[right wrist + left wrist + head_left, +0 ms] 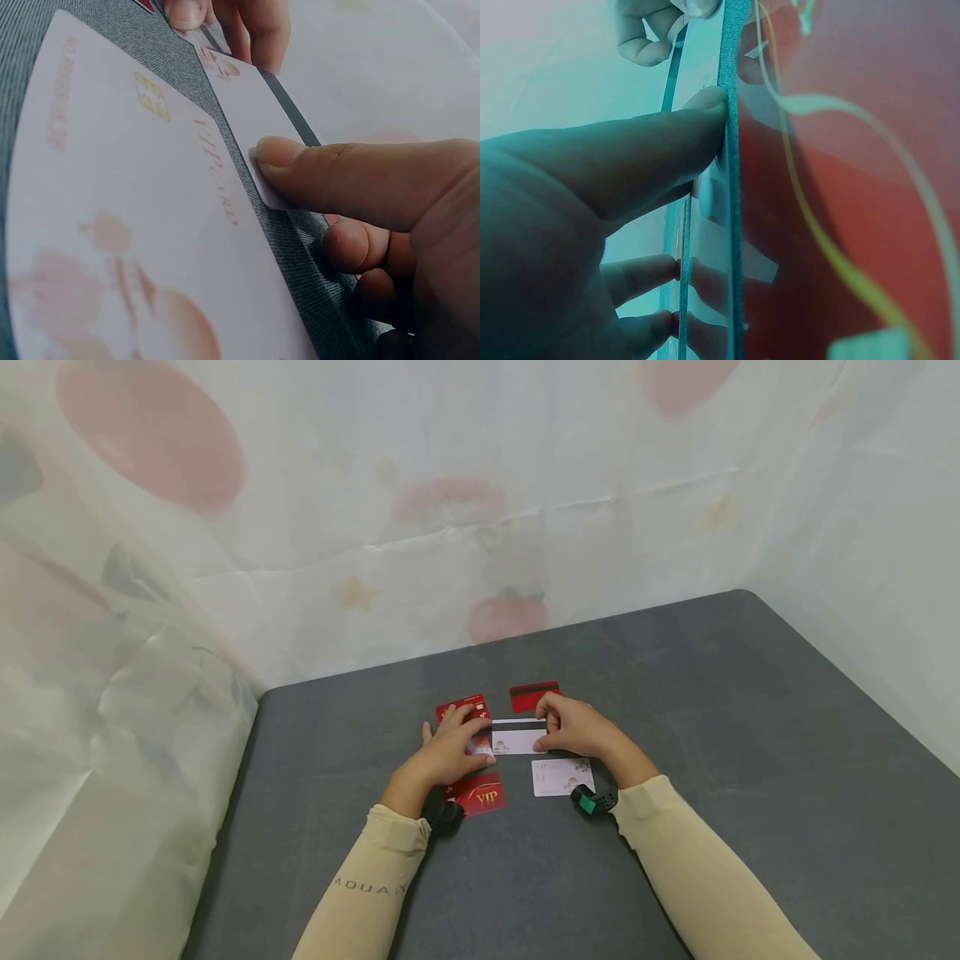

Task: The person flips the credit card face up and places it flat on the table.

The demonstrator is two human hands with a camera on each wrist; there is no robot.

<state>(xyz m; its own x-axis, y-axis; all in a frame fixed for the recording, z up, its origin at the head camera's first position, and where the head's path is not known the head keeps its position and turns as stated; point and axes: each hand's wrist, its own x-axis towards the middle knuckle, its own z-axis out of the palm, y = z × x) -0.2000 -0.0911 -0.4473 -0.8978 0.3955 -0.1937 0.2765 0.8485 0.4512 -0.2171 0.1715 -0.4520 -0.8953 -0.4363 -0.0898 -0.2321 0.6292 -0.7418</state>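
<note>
We see the right hand (577, 727) pinching the striped white card (519, 742), just past the pale VIP card (557, 778). The left hand (444, 755) seems to pinch a second white card (196, 38), mostly hidden from us.

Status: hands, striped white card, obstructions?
Right hand pinches striped white card, right end. Left hand holds neighboring card. Pale VIP card near right wrist, seemingly not blocking.
</note>
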